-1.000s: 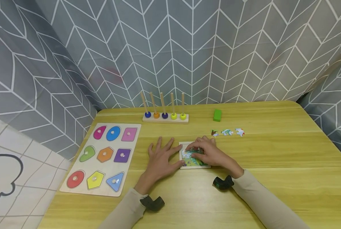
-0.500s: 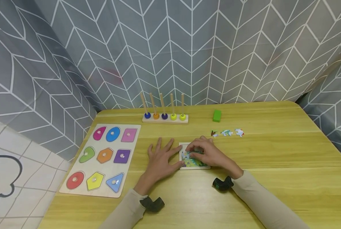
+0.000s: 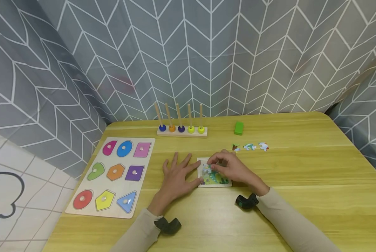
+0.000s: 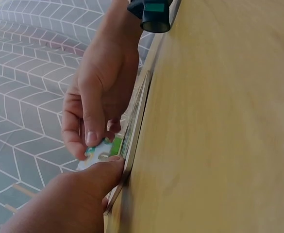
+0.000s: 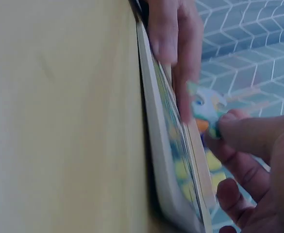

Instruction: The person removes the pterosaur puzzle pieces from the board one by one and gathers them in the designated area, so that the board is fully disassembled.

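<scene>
Between its thumb and fingertips my right hand [image 3: 232,167] pinches a jigsaw piece [image 5: 207,104], white and teal with an orange spot. The piece is tilted, held just above the small framed jigsaw puzzle [image 3: 214,186], whose picture shows green and blue parts. My left hand [image 3: 177,180] lies with spread fingers at the puzzle's left side, thumb and index finger touching the frame. In the left wrist view the left thumb [image 4: 108,171] is at the frame's edge. The right hand hides the puzzle's upper right part.
Three loose jigsaw pieces [image 3: 249,147] lie behind the right hand, with a green block [image 3: 239,128] farther back. A peg stand [image 3: 182,133] with coloured rings is at the back. A shape board [image 3: 124,189] lies left. Patterned curtains [image 3: 225,52] hang behind the table.
My right fingers have risen a little and shifted right, bringing the pinched jigsaw piece up from the puzzle and tilting it. The left hand has stayed at the frame.
</scene>
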`<state>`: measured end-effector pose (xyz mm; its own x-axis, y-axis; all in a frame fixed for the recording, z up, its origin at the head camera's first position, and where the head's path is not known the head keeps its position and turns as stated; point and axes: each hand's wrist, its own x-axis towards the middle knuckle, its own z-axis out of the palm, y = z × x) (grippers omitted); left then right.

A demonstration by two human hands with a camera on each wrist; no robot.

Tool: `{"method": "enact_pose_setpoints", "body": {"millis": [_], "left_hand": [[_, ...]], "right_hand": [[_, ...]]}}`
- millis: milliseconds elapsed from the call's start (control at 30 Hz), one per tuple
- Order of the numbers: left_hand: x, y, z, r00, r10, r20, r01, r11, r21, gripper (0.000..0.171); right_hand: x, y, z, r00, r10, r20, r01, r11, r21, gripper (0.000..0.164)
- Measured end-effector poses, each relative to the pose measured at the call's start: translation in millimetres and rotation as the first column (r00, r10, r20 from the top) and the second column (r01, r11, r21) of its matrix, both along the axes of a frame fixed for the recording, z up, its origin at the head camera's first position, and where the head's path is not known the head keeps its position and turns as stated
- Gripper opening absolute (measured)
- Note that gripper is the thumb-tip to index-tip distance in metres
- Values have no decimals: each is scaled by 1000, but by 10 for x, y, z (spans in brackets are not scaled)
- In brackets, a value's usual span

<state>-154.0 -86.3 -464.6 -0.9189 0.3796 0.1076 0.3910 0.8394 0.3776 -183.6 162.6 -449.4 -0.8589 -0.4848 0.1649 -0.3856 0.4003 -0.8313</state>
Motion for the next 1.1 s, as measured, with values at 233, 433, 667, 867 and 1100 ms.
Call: {"method": "enact_pose_setpoints", "body": {"millis": [233, 433, 667, 867, 1100], "left_hand": [[-1, -2, -13, 1000, 9, 14, -9, 1000, 4, 63], [3, -2, -17, 1000, 7, 18, -8, 1000, 14, 63], [3, -5, -20, 1000, 7, 17, -7, 1000, 13, 63], [4, -11, -23, 1000, 7, 18, -7, 1000, 16, 64], [1, -22, -33, 1000, 8, 10, -8, 1000, 7, 64]], "right_hand": [[-98, 263, 75, 997, -54, 57, 54, 999, 4, 12], [-184, 540, 76, 993, -97, 68, 94, 995, 35, 11], [-228, 783, 78, 989, -136, 66, 130, 988, 88, 10], [-242, 888, 100, 982, -163, 91, 150, 979, 135, 10], [-238, 931, 112, 987, -130, 91, 114, 980, 165, 9]]}}
